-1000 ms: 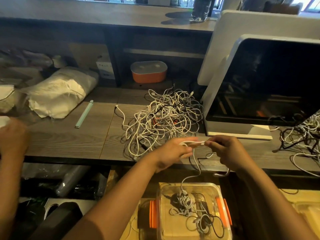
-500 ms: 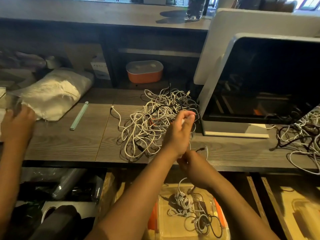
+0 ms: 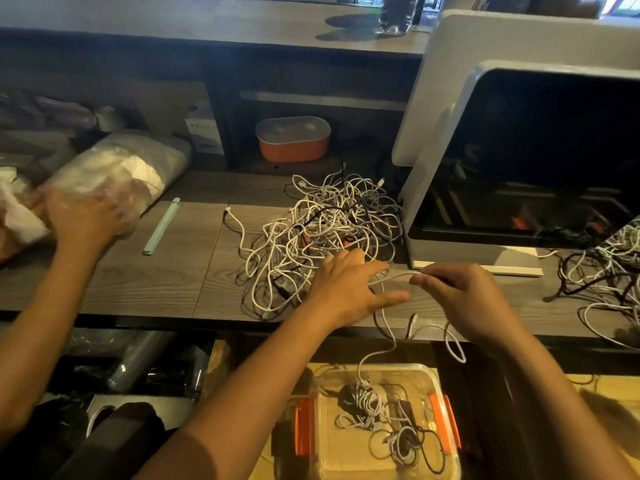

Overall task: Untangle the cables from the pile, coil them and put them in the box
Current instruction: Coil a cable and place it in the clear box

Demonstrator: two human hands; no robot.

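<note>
A thin white cable [image 3: 398, 276] is stretched short between 2 hands above the front edge of the desk [image 3: 156, 278]: the right hand [image 3: 464, 299] pinches one part of it between fingertips and thumb, and the left hand [image 3: 346, 292], fingers spread and mostly extended, has it running through near the fingertips, though whether it truly grips cannot be told. From there the cable drops in loose curves, 1 strand falling into the clear plastic box [image 3: 446, 441] with orange latches below the desk, where a few coiled white and dark cables already lie. Just behind the left hand sits the pile [image 3: 322, 233], a dense tangle of mostly white cords with a few black and orange ones, spread flat on grey wood-grain. A large monitor [image 3: 540, 161] stands to the right with a second tangle [image 3: 602, 271] beside it. A mint-green strip [image 3: 161, 226] lies further left, near a plastic-wrapped bundle [image 3: 117, 174] touched by a third hand [image 3: 83, 220]. An orange container [image 3: 292, 139] sits on the dim shelf behind.
</note>
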